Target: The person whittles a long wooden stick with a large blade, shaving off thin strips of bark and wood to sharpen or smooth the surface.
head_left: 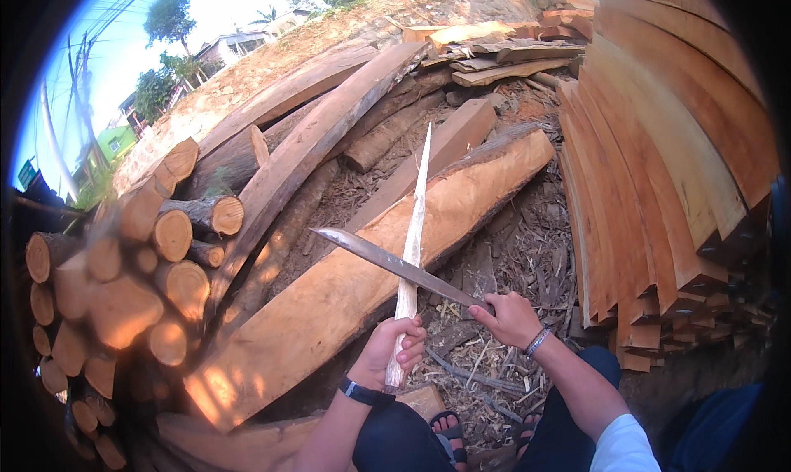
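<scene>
A pale, peeled wooden stake [412, 249] is held upright in the closed left hand [394, 348], its foot by the knees; a long machete [387, 264] is gripped by the closed right hand [511, 318], the blade laid across the stake just above the left fingers. A slipped stroke could reach those fingers. Ahead lie a broad slab [329, 307], stacked logs [132, 282] and, at right, stacked planks [659, 167]; wood chips [486, 365] litter the ground beside sandalled feet [449, 429].
</scene>
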The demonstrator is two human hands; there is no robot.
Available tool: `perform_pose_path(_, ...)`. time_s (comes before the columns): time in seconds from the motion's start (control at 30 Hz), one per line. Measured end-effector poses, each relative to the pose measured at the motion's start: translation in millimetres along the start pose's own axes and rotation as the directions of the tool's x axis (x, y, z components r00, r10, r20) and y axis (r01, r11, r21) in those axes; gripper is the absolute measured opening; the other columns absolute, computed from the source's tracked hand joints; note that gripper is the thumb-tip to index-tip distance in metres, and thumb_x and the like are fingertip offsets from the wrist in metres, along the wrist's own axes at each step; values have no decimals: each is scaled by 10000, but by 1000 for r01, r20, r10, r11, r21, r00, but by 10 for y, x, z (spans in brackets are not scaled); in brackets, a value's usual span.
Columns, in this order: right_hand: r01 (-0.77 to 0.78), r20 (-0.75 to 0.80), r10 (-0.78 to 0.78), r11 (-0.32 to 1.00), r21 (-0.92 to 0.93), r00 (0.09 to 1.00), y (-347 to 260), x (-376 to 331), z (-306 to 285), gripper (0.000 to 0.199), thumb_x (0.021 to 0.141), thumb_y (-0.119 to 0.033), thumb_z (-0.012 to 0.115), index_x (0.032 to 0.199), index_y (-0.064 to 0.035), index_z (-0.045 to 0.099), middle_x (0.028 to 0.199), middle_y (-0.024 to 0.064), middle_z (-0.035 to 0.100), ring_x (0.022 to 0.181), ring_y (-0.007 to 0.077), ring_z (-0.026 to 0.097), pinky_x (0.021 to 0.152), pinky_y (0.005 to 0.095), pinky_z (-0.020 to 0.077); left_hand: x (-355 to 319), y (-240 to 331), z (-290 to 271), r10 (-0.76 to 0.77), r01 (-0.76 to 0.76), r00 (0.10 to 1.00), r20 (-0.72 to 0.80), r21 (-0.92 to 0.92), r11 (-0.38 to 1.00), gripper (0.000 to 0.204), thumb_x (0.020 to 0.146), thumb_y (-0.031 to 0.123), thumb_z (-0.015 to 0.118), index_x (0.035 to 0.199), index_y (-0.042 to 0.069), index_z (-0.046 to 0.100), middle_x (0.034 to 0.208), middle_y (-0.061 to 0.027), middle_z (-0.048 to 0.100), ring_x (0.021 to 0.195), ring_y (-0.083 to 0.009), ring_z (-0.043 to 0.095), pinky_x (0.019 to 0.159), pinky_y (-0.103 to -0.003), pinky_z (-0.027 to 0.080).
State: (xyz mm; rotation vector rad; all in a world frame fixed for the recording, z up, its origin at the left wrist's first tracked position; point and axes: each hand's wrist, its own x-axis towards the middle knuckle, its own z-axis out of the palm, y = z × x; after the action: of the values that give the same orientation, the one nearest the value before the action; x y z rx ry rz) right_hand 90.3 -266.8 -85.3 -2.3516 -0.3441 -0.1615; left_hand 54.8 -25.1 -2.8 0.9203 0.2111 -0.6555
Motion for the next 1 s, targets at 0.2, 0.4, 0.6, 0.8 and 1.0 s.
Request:
perform_pose_path(0.2, -78, -62, 89, 985, 157, 994, 188, 235, 292, 646, 936, -580, 454, 760, 11, 648, 693, 259, 616, 720, 440, 630, 649, 497, 484, 19, -114, 158, 62, -44, 994, -94, 184, 982, 75, 855, 34, 523, 831, 70, 462, 579, 19, 440, 392, -73, 404, 356, -235, 343)
perform_pose_path(0.4, 116, -74, -103, 969, 216, 992, 219, 153, 316, 596, 953, -496, 478, 730, 46, 590, 656, 271, 554, 711, 449, 600, 605, 475, 432, 153, -253, 379, 253, -174, 945, -210, 332, 927, 109, 849, 75, 557, 781, 59, 473, 600, -5, 489, 427, -108, 486, 379, -264, 401)
perform_pose_path(0.6, 41, -160, 40, 881, 472, 986, 373, 350, 588, 604, 998, -467, 406, 691, 42, 518, 551, 171, 493, 529, 257, 534, 533, 410, 402, 205, -361, 507, 266, -189, 953, -144, 405, 895, 88, 836, 87, 562, 811, 48, 488, 603, -17, 505, 425, -108, 501, 376, -270, 431)
perform_pose_path(0.8, 270, -256, -183, 891, 364, 949, 496, 328, 541, 597, 994, -472, 407, 674, 19, 518, 553, 111, 521, 533, 214, 542, 528, 377, 415, 210, -420, 544, 296, -206, 944, -148, 438, 875, 85, 819, 76, 561, 815, 36, 487, 597, -26, 502, 421, -115, 498, 366, -274, 415)
perform_pose_path(1.0, 72, -233, 67, 837, 542, 970, 543, 441, 552, 690, 991, -551, 358, 617, 13, 495, 522, 84, 500, 493, 190, 514, 503, 351, 409, 198, -525, 569, 279, -194, 957, -74, 551, 812, 80, 826, 68, 544, 828, 22, 480, 589, -58, 517, 405, -137, 489, 368, -295, 413)
